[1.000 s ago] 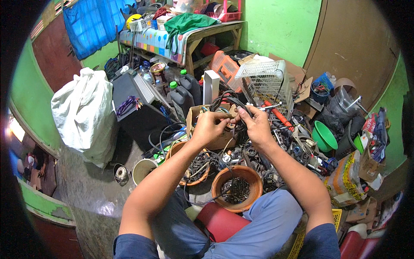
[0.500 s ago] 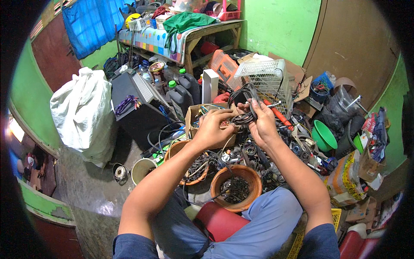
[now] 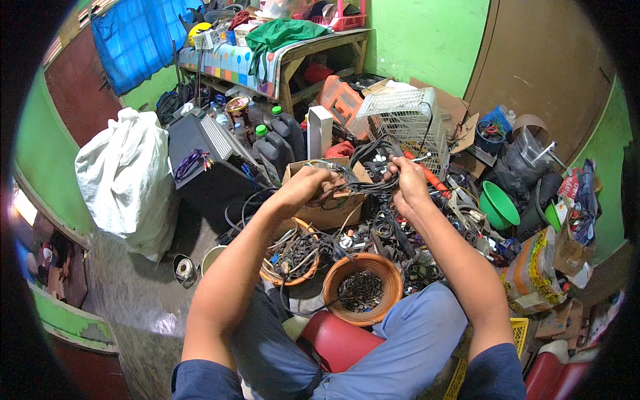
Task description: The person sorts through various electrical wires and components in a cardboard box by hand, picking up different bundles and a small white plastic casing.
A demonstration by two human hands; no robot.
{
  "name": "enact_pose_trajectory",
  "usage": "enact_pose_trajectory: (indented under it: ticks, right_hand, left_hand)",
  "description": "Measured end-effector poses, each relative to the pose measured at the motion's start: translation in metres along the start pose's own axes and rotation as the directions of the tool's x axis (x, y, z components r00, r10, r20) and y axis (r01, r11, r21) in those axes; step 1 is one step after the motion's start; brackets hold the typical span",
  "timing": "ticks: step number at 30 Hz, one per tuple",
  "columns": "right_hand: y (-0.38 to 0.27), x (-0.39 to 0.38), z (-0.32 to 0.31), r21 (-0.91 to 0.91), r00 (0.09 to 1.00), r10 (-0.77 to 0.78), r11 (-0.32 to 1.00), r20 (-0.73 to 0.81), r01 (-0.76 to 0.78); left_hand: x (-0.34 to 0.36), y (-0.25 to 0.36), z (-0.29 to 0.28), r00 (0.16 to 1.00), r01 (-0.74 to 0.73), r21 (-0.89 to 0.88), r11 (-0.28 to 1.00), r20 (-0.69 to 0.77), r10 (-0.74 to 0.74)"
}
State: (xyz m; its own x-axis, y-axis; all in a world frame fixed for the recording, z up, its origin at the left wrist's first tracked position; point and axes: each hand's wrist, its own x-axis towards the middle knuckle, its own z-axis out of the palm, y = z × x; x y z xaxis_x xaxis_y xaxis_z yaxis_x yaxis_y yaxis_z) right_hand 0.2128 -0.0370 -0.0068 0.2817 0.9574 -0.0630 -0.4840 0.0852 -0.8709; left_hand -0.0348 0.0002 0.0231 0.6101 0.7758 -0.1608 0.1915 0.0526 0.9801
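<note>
My right hand [image 3: 409,181] grips the cable [image 3: 375,187], likely bundling its loops; my left hand [image 3: 315,183] curls near the box's [image 3: 337,217] left edge, hold unclear

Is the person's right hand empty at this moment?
No, the right hand grips a coiled dark cable, whose loops show to its left.

Room opens above the brown pot [image 3: 393,299]; cables [image 3: 375,187] and box [image 3: 333,215] block beyond.

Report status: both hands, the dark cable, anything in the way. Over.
Right hand gripping dark cable. Left hand to its left, grip unclear. Cable bunched in loops. Cardboard box close below the hands in view.
</note>
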Motion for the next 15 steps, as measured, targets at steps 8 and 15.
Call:
enact_pose_trajectory:
  ticks: [8,15]
  right_hand:
    - [0.011,0.016,0.004,-0.2,0.938,-0.254,0.957,-0.236,0.208]
    - [0.015,0.059,-0.038,-0.178,0.783,-0.329,0.944,-0.528,0.277]
  left_hand:
    - [-0.003,-0.01,0.038,0.88,-0.465,0.083,0.882,-0.066,0.47]
    - [-0.013,-0.011,0.071,0.898,-0.354,0.556,0.752,-0.023,0.44]
